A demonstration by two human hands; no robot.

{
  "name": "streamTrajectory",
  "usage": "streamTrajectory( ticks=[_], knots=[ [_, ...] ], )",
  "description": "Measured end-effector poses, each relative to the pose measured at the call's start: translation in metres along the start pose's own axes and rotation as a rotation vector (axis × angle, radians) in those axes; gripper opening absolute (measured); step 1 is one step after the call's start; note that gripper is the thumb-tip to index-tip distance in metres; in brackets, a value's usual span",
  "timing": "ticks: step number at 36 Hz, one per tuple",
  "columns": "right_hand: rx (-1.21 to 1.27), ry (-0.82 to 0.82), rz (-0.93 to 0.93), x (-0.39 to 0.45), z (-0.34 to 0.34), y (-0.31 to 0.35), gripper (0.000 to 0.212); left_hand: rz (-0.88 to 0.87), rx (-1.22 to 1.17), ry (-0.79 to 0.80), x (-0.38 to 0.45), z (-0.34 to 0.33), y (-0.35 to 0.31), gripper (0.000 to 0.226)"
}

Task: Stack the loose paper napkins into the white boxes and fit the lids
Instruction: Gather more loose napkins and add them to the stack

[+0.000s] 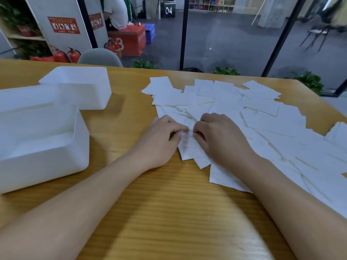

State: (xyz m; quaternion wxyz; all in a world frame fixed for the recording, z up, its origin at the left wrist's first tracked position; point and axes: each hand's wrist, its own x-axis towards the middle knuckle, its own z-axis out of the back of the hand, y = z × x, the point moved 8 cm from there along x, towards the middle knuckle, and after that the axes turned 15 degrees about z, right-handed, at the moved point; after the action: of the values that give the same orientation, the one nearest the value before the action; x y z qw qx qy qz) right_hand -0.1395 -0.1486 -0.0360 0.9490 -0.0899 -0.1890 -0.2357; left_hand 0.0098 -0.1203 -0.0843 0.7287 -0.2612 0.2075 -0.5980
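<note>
Loose napkins (234,117) are being pinched together at frame centre by the left hand (163,136) and right hand (217,136); the nearest white box (80,143) is lying open at left, nearer the left hand.

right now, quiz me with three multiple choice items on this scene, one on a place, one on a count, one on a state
1. Where do the white boxes stand relative to the loose napkins?
A. to their left
B. on top of them
C. to their right

2. How many white boxes are on the table?
A. one
B. two
C. four

3. What are the left hand and right hand doing?
A. lifting a lid
B. resting in a box
C. pinching a napkin between them

Key: 1 A, boxes sit left of the paper spread. 2 B, near and far box. 3 C, fingertips meet on one napkin.
</note>
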Motion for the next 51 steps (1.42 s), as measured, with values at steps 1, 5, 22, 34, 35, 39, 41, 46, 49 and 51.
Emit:
streamTrajectory(
  ticks=[1, 5, 22, 34, 35, 39, 41, 46, 49, 51],
  knots=[
    [-0.008, 0.006, 0.004, 0.000, 0.000, 0.001, 0.026, 0.000, 0.002, 0.000, 0.000, 0.000, 0.000, 0.035],
    [-0.044, 0.039, 0.027, 0.000, 0.004, 0.005, 0.030, 0.000, 0.007, -0.004, -0.001, 0.001, 0.000, 0.036],
    [0.059, -0.092, -0.032, -0.001, 0.012, 0.011, 0.018, 0.022, -0.143, -0.068, -0.001, 0.013, 0.000, 0.034],
    [0.543, -0.116, 0.158, -0.019, 0.015, 0.051, 0.007, 0.107, -0.495, 0.121, 0.002, 0.024, 0.014, 0.047],
    [0.587, -0.120, 0.129, -0.020, 0.014, 0.046, 0.006, 0.087, -0.477, 0.136, 0.002, 0.025, 0.015, 0.051],
    [0.547, -0.206, 0.007, -0.027, 0.018, 0.019, 0.022, 0.041, -0.448, 0.138, -0.002, 0.037, 0.016, 0.053],
    [0.506, -0.216, -0.041, -0.030, 0.020, 0.008, 0.036, 0.023, -0.502, 0.202, -0.006, 0.042, 0.013, 0.059],
    [0.666, -0.212, -0.154, -0.031, 0.013, 0.000, 0.066, -0.012, -0.519, 0.464, -0.022, 0.040, 0.000, 0.076],
    [0.817, -0.184, -0.186, -0.027, 0.007, 0.007, 0.059, -0.070, -0.384, 0.598, -0.032, 0.032, -0.005, 0.080],
    [0.826, -0.152, -0.167, -0.029, 0.004, 0.013, 0.048, -0.087, -0.276, 0.615, -0.034, 0.030, -0.002, 0.081]
  ],
)
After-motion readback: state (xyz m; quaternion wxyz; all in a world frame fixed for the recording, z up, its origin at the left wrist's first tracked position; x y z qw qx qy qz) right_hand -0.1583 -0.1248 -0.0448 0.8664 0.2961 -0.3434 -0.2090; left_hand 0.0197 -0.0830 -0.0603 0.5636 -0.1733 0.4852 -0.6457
